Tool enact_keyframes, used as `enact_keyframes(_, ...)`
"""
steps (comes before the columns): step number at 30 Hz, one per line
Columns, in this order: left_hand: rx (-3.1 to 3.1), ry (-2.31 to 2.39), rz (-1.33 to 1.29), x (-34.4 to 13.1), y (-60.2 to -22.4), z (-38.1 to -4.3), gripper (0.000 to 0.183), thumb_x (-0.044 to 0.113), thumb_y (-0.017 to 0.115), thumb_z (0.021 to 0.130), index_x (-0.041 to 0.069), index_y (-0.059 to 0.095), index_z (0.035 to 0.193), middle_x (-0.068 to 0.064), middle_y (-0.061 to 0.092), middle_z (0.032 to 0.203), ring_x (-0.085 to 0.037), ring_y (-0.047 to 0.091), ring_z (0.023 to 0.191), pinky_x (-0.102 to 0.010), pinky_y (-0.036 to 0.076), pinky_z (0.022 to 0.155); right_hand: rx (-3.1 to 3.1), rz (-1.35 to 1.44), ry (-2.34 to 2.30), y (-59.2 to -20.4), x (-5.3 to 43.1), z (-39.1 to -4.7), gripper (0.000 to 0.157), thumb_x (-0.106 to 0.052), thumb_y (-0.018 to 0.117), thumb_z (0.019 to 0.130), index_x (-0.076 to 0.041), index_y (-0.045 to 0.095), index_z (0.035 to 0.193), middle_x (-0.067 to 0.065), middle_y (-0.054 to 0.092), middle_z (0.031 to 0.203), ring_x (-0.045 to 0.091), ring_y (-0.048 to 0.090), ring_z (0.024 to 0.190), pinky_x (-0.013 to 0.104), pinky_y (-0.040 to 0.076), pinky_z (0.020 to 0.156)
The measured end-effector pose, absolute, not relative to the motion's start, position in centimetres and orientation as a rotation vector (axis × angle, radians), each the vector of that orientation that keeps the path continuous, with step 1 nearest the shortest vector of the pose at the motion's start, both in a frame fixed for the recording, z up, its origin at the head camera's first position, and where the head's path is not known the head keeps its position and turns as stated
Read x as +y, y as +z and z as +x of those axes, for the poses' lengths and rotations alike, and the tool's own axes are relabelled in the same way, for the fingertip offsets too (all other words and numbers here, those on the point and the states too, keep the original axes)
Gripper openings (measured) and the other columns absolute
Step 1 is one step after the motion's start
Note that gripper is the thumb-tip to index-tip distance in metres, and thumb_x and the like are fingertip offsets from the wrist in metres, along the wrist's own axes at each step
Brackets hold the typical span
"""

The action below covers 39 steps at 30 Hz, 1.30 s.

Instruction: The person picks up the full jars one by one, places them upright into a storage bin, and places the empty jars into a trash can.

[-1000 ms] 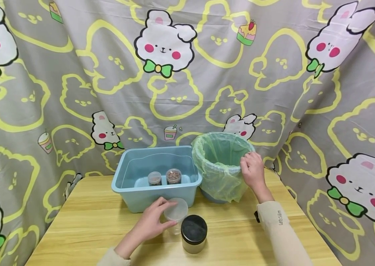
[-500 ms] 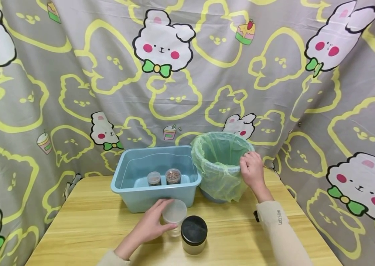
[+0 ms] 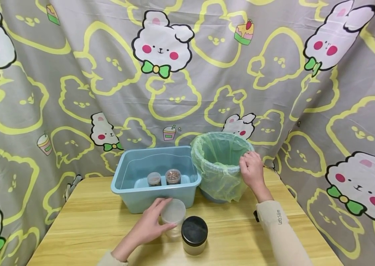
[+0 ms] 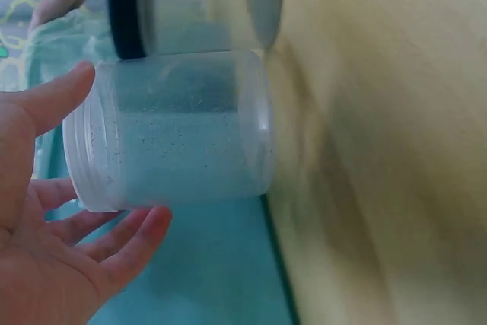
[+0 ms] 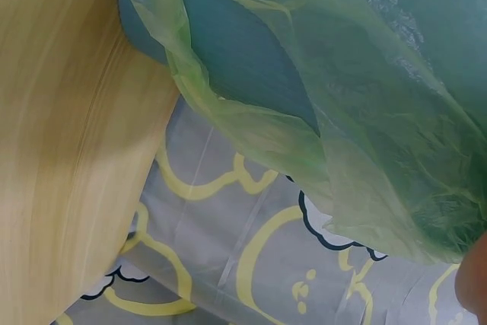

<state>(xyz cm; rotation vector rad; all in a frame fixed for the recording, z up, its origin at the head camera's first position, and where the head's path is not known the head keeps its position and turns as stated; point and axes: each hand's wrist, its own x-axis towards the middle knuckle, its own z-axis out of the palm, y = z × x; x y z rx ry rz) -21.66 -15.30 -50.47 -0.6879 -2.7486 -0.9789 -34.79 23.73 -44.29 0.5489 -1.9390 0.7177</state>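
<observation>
My left hand (image 3: pixel 150 222) holds a clear plastic jar (image 4: pixel 183 127) near its lid end, thumb on one side and fingers on the other. In the head view the jar's frosted round lid (image 3: pixel 173 211) faces up. Small dark specks dot its see-through wall. Right beside it stands a jar with a black lid (image 3: pixel 194 235). My right hand (image 3: pixel 252 170) grips the near right rim of a blue trash bin (image 3: pixel 214 198) lined with a thin green bag (image 3: pixel 227 181). Only a bit of that hand shows at the right wrist view's edge.
A blue plastic tub (image 3: pixel 160 199) stands behind the clear jar, left of the bin. Inside it are two small clear jars, one with brown bits (image 3: pixel 173 177) and a smaller one (image 3: pixel 154 179). A patterned curtain (image 3: pixel 174 92) hangs behind the wooden table (image 3: pixel 84 221).
The clear jar has shifted slightly left, away from the black-lidded jar, and my left thumb and fingers have come in around it. My right hand stays on the bin's rim.
</observation>
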Motion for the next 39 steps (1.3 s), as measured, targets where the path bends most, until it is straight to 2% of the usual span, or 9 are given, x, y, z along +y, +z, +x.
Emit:
enact_keyframes(8, -2.694, -0.958, -0.696, -15.2, -47.5, -21.1, 0.083, 0.039, 0.09, 0.079, 0.016, 0.053, 0.151, 0.001, 0.058, 0.138, -0.023, 0.062, 0.121, -0.051, 0.056, 0.097, -1.925, 0.548, 0.724, -44.2, 23.6, -34.8, 0.042, -0.005, 0.047, 0.093, -0.008, 0.036, 0.052, 0.006, 0.03, 0.056, 0.037, 0.053, 0.07, 0.058, 0.045, 0.088)
enact_keyframes(14, -2.646, -0.904, -0.737, -15.1, -44.5, -20.4, 0.083, 0.037, 0.091, 0.079, 0.018, 0.054, 0.151, -0.001, 0.057, 0.143, -0.024, 0.062, 0.125, -0.047, 0.057, 0.099, -1.916, 0.551, 0.717, -44.2, 23.4, -34.8, 0.044, -0.001, 0.048, 0.092, -0.009, 0.034, 0.051, 0.006, 0.03, 0.055, 0.037, 0.055, 0.072, 0.058, 0.046, 0.09)
enact_keyframes(22, -2.521, -0.884, -0.824, -14.9, -41.0, -20.4, 0.086, 0.04, 0.09, 0.08, 0.02, 0.051, 0.153, -0.005, 0.056, 0.144, -0.029, 0.063, 0.124, -0.046, 0.061, 0.093, -1.924, 0.539, 0.714, -44.2, 23.5, -34.8, 0.042, -0.002, 0.048, 0.091, -0.009, 0.036, 0.052, 0.006, 0.031, 0.055, 0.039, 0.055, 0.071, 0.059, 0.046, 0.091)
enact_keyframes(32, -2.498, -0.94, -0.866, -14.1, -38.8, -20.7, 0.081, 0.046, 0.084, 0.086, 0.024, 0.048, 0.155, 0.002, 0.052, 0.15, -0.024, 0.056, 0.133, -0.045, 0.059, 0.095, -1.934, 0.541, 0.732, -44.4, 23.5, -34.8, 0.044, -0.004, 0.048, 0.093, -0.009, 0.036, 0.052, 0.006, 0.032, 0.055, 0.039, 0.055, 0.072, 0.059, 0.046, 0.091)
enact_keyframes(39, -2.429, -0.973, -0.905, -12.8, -36.8, -21.3, 0.081, 0.039, 0.086, 0.086, 0.021, 0.048, 0.156, 0.0, 0.051, 0.15, -0.022, 0.057, 0.131, -0.043, 0.06, 0.092, -1.949, 0.538, 0.751, -44.4, 23.6, -34.7, 0.044, -0.005, 0.047, 0.094, -0.01, 0.035, 0.052, 0.004, 0.031, 0.055, 0.037, 0.053, 0.07, 0.057, 0.045, 0.093)
